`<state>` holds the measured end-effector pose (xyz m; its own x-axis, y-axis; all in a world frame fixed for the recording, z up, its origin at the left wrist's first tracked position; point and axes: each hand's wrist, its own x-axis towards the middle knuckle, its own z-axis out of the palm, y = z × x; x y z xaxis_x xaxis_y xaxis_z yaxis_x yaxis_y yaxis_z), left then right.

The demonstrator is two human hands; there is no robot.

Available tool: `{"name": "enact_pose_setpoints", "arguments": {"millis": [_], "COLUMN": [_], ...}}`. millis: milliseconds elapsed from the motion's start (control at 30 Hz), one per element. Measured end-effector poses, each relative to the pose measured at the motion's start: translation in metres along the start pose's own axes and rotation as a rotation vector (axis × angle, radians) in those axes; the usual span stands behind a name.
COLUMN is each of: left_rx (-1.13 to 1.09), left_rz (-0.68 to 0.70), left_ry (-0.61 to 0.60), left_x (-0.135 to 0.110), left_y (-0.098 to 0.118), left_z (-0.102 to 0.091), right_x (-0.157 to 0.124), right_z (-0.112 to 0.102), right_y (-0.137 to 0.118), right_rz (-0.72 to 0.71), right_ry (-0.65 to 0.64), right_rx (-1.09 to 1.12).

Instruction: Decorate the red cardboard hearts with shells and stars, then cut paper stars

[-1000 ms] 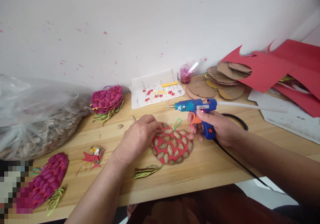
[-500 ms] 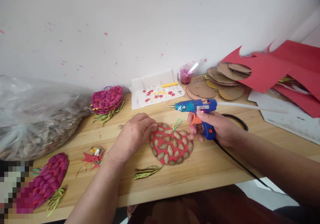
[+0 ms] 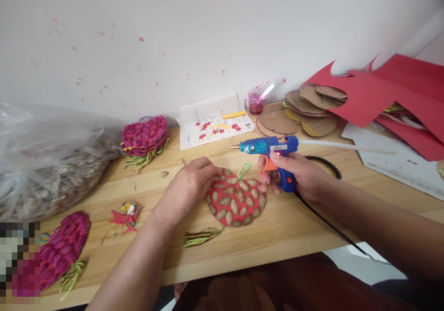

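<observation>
A red disc (image 3: 225, 208) covered with peanuts in the shell lies on the table, with a green loop on top and a yarn tassel (image 3: 203, 237) at its lower left. My left hand (image 3: 194, 181) rests at its upper-left edge, fingers bent together and fingertips touching the peanuts there. Whatever those fingers pinch is hidden. In my right hand (image 3: 294, 172) is a blue hot glue gun (image 3: 258, 145), held above the disc's right side. Its nozzle points left, and a white glue stick (image 3: 347, 146) sticks out behind. Fingers lie around the grip by the orange trigger.
A plastic bag of peanuts (image 3: 52, 172) stands at left. Pink-painted peanut discs (image 3: 144, 135) are stacked behind, another (image 3: 65, 246) lies front left. Paper scraps (image 3: 126, 216), a star-covered sheet (image 3: 189, 137), a paint cup (image 3: 256, 103), cardboard discs (image 3: 277, 121) and red sheets (image 3: 374, 94) surround the work.
The view has shifted slightly, so everything sits a little further left. My left fingers remain at the disc's edge, and the glue gun stays in my right hand.
</observation>
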<state>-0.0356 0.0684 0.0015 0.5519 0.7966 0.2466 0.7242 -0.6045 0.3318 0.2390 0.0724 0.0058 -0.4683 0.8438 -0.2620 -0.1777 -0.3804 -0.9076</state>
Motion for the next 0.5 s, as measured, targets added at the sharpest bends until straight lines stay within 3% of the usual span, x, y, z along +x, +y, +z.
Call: {"name": "enact_pose_setpoints", "arguments": {"millis": [500], "left_rx": [0.08], "left_rz": [-0.016], "left_ry": [-0.094], "left_x": [-0.0001], "left_y": [0.0018], "left_z": [0.002], "right_x": [-0.0017], "right_z": [0.0024], "right_y": [0.0], "right_rz": [-0.009], "right_ry": [-0.012], "right_rx": [0.017]}}
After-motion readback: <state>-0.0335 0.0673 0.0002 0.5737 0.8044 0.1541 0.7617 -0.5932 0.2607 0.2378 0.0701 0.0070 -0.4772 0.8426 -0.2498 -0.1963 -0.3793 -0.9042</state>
